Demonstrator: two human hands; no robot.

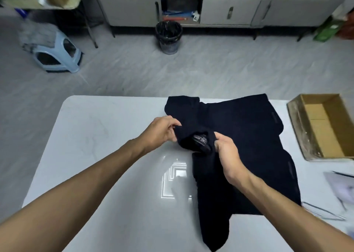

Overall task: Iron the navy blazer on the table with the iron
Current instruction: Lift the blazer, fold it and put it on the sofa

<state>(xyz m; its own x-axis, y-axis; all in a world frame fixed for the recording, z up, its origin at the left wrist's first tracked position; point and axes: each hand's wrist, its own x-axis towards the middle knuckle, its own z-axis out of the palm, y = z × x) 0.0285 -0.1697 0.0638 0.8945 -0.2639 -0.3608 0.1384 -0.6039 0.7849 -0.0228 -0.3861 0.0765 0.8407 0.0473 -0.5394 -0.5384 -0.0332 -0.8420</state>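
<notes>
Spread dark and mostly flat over the right half of the white counter point(95, 156): the navy blazer point(249, 129), one sleeve trailing down toward the near edge, the far part reaching the counter's far edge. Bunched up and slightly raised at the collar, with a woven label point(200, 139) showing inside the fold; lettering too blurred to read.

Held at that collar from both sides. Left hand point(162, 130): fingers and thumb curled, pinching the cloth at the collar's left edge. Right hand point(228, 152): closed around the collar's right side, thumb pressed over the fabric. Bare forearms reaching in from the near edge, the right one crossing over the blazer's lower part.

Near the counter's right edge, apart from the blazer: an open cardboard box point(298, 129), a flat piece of card lying inside. Nearer, at the right: a thin bent wire point(321, 211) and some blurred sheets. A bright ceiling-light reflection on the bare counter, just left of the sleeve.

On the grey floor beyond: a black-lined waste bin point(168, 39), a pale blue plastic stool point(57, 56) lying tipped over, and a long grey cabinet point(229, 10) with one compartment open.
</notes>
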